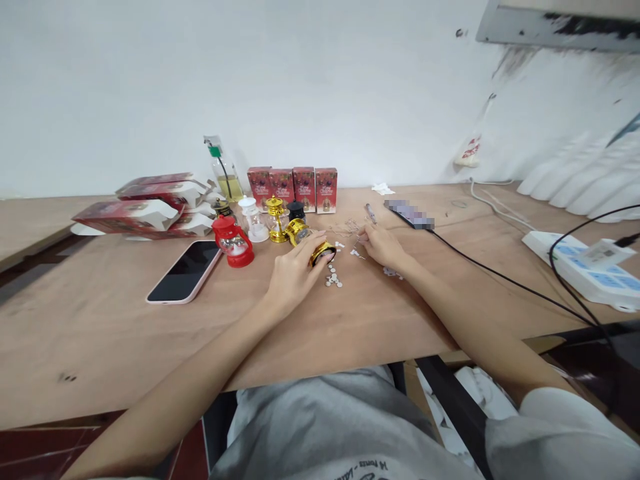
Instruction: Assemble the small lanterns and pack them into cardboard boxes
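Observation:
My left hand (293, 275) is closed around a small gold lantern (299, 231) tipped on its side, its dark open base pointing right. My right hand (381, 245) rests on the table to the right, fingertips pinched together over thin wires and small white pieces (356, 253); what they hold is too small to make out. Between the hands lie several coin-like discs (334, 277). Left of the held lantern stand a red lantern (233, 243), a white lantern (254, 220) and an upright gold lantern (277, 219). A black lantern (297, 211) is behind it.
Red printed boxes (326, 190) stand against the wall, with more boxes (130, 215) piled at left. A pump bottle (227, 179) is behind the lanterns. Phones lie left (185, 273) and right (409, 215); a cable runs from the right one toward a power strip (585, 267).

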A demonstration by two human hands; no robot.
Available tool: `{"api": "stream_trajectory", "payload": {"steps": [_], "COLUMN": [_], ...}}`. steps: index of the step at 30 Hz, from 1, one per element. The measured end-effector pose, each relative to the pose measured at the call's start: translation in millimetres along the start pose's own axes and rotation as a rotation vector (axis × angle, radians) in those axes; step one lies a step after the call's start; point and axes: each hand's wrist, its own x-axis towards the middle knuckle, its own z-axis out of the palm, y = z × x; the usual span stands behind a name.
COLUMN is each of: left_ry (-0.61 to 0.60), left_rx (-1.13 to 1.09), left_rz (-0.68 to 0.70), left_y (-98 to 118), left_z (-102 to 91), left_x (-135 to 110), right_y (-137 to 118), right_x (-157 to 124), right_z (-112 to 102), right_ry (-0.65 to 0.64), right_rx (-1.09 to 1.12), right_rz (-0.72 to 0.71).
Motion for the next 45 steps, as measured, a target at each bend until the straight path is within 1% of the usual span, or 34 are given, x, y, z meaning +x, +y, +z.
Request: {"api": "stream_trajectory", "payload": {"steps": [4, 12, 15, 23, 27, 30, 36, 40, 43, 45], "left_ry": [-0.012, -0.006, -0.013, -0.005, -0.013, -0.016, -0.020, -0.020, -0.013, -0.015], "left_rx": [-0.008, -0.002, -0.007, 0.006, -0.002, -0.005, 0.003, 0.003, 0.008, 0.006], "left_rz": [-0.001, -0.002, -0.001, 0.014, 0.017, 0.016, 0.015, 0.020, 0.024, 0.026], "left_y": [0.7, 1.9, 2.3, 1.7, 2.0, 2.7, 2.0, 0.6, 0.3, 0.6], "left_z": [-0.6, -1.3, -1.6, -1.2, -1.6, -2.1, -1.3, -0.5, -0.4, -0.6], "left_x": [0.0, 0.6, 0.7, 0.9, 1.0, 0.8, 0.5, 0.4, 0.4, 0.3], "right_y": [2.1, 7.1, 7.1, 7.8, 9.2, 8.4, -0.6, -6.1, -6.7, -6.0], "right_x": [0.5, 3.0, 3.0, 2.5, 2.4, 1.3, -1.5, -2.4, -2.8, -3.1], "right_z": [1.9, 7.5, 8.4, 9.2, 10.4, 10.1, -2.1, -12.6, -16.9, -18.3], "right_ry": [-0.009, 0.055, 0.070, 0.058, 0.049, 0.030, -0.020, -0.131, -0.221, -0.248], "right_rx": [-0.024, -0.020, 0.004, 0.080, 0.185, 0.222, 0.152, 0.113, 0.134, 0.159], "right_rz": [-0.055, -0.101, -0.104, -0.103, -0.115, -0.138, -0.124, -0.105, -0.082, -0.071]}}
